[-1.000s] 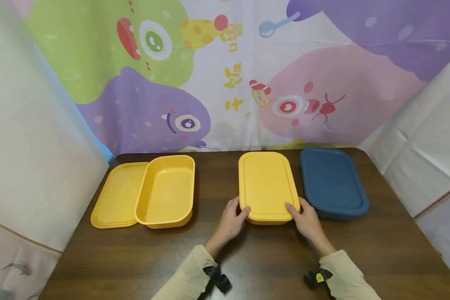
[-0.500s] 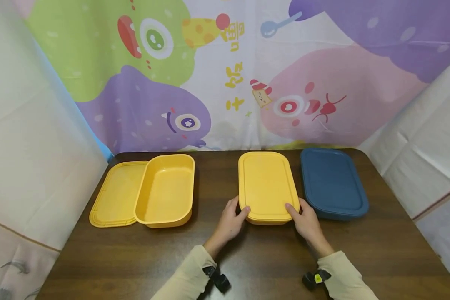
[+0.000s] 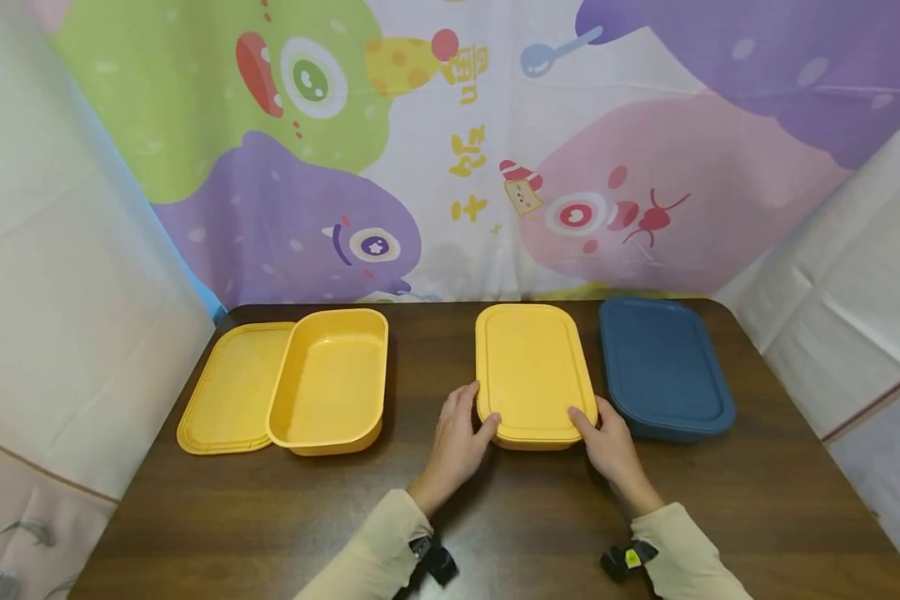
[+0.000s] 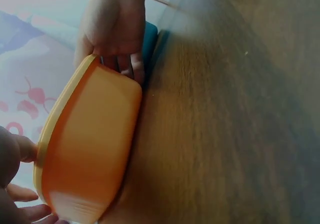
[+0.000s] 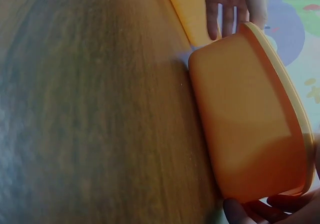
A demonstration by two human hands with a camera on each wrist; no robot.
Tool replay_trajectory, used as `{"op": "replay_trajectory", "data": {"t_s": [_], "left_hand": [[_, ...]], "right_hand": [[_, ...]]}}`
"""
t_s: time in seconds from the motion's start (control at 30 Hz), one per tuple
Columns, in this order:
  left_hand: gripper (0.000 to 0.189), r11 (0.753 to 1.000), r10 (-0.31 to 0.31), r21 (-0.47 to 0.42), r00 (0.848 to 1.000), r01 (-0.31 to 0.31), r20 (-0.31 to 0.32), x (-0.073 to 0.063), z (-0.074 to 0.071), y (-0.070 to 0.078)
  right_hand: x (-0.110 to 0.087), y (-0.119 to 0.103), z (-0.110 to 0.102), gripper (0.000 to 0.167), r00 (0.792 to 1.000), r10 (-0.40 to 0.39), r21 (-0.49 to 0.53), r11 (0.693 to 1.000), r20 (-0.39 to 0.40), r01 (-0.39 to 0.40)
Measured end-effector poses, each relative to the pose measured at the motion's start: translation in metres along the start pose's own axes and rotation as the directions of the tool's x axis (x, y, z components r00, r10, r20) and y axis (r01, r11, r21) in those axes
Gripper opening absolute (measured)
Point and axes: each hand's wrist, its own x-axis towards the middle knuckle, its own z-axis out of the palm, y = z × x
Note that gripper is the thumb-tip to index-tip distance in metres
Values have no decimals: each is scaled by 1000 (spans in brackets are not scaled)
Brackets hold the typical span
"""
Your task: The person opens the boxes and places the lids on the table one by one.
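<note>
A yellow lidded food container (image 3: 536,371) stands on the table, held between both hands at its near corners. My left hand (image 3: 457,442) grips its left side, thumb on the lid's near left corner and fingers along the side wall. On the opposite side, my right hand (image 3: 611,446) holds it likewise, thumb on the lid's near right corner. Both wrist views show the container's smooth front wall (image 4: 92,134), its lid rim (image 5: 280,73) and its base down on the wood. The left hand's fingers (image 5: 227,21) show beyond the container in the right wrist view.
Close to the right stands a blue lidded container (image 3: 667,367). At left, an uncovered yellow container (image 3: 330,387) partly overlaps a loose yellow lid (image 3: 232,392). The dark wooden table (image 3: 307,525) ends at a cartoon-print curtain (image 3: 465,250) behind.
The left hand's fingers have shifted slightly farther up the container's left side. The container and the right hand stay nearly in place.
</note>
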Motion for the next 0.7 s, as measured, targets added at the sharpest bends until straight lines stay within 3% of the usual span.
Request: {"op": "replay_trajectory", "data": {"t_s": [0.1,0.3,0.47,0.7], "left_hand": [[50,990,97,112,994,-91,-50,1,1,4],[40,932,274,270,958,-242,-88,0,5,14],[37,898,359,292,932,-329,-53,-1,11,21],[36,843,461,283,885,-458,61,-4,22,29]], "right_hand": [[0,1,0,60,1000,0,-4,1000,3,0],[-1,0,0,59,1000,1,-32,999,1,-1],[-1,0,0,58,1000,-4,-31,999,5,4],[1,0,1,57,1000,-2,-45,999,-13,1]]}}
